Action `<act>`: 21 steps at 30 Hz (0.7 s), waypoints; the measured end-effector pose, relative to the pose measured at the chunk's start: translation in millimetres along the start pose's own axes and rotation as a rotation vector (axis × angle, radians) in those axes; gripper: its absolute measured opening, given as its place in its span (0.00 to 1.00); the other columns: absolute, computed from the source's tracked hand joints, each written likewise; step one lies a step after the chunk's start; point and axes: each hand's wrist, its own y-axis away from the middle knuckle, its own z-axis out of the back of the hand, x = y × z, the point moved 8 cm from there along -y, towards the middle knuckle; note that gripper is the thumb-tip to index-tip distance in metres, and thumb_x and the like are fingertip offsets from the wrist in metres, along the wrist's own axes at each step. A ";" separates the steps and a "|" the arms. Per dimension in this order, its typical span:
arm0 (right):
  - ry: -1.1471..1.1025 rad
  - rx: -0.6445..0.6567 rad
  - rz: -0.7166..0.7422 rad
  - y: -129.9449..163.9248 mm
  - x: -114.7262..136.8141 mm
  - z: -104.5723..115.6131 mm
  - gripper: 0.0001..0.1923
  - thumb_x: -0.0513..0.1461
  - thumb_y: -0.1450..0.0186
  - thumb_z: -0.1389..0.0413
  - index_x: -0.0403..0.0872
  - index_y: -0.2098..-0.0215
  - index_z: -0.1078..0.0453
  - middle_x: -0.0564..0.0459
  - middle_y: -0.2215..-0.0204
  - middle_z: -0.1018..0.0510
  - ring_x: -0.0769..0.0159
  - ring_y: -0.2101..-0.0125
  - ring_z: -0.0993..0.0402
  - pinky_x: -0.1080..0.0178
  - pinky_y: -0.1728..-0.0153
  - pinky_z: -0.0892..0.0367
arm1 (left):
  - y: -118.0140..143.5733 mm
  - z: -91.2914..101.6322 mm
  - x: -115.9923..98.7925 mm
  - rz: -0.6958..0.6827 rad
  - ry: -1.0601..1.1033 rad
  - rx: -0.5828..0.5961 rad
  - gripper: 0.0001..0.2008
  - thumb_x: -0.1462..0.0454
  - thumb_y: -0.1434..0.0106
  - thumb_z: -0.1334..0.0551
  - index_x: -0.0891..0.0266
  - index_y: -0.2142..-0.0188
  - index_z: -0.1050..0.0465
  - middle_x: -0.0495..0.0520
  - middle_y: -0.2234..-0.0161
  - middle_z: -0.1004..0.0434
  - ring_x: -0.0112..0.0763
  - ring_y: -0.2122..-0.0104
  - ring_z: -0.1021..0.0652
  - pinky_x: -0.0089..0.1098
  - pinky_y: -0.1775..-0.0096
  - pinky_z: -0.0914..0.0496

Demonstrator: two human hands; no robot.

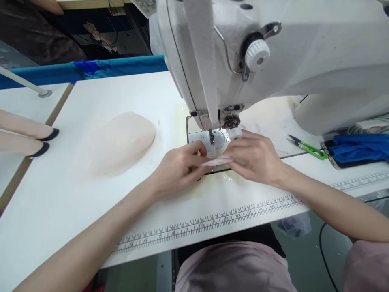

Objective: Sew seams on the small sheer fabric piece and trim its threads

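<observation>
My left hand (185, 164) and my right hand (253, 158) pinch the two ends of a small strip of pale fabric (217, 162), stretched between them. It hangs just in front of the presser foot (212, 137) and the metal needle plate (199, 138) of a white sewing machine (273, 69). Both hands have closed fingers; some fingertips are hidden behind the fabric or curled out of sight. To the left of my left hand, a sheer beige fabric piece (127, 138) lies on the white table (91, 219).
Green thread snips (310, 149) lie at right beside a phone (334, 160) under blue cloth (361, 146). More pale fabric (270, 117) sits behind my right hand. A printed ruler (200, 225) runs along the front edge. Two beige tubular pieces with black ends (39, 149) lie far left.
</observation>
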 end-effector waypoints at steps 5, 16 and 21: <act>0.134 0.082 0.212 4.8 21.7 -7.3 0.09 0.30 0.39 0.47 0.46 0.73 0.26 0.55 0.64 0.18 0.62 0.57 0.29 0.59 0.59 0.39 | 21.0 -10.3 -40.5 -0.298 -0.478 -0.172 0.08 0.67 0.35 0.41 0.65 0.60 0.23 0.53 0.70 0.25 0.31 0.73 0.28 0.31 0.76 0.36; 0.148 0.177 0.211 5.0 23.2 -12.8 0.10 0.31 0.36 0.49 0.45 0.68 0.26 0.55 0.63 0.18 0.65 0.60 0.26 0.58 0.56 0.40 | 33.6 -22.5 -48.2 -0.238 -0.597 -0.111 0.15 0.72 0.36 0.41 0.71 0.49 0.29 0.65 0.49 0.25 0.44 0.48 0.25 0.49 0.43 0.34; 0.167 0.126 0.202 2.5 19.8 -12.2 0.11 0.30 0.36 0.50 0.45 0.67 0.26 0.56 0.63 0.18 0.65 0.59 0.26 0.59 0.57 0.40 | 28.2 -18.7 -40.7 -0.209 -0.583 -0.120 0.15 0.71 0.35 0.42 0.70 0.48 0.29 0.65 0.48 0.25 0.44 0.48 0.24 0.52 0.42 0.36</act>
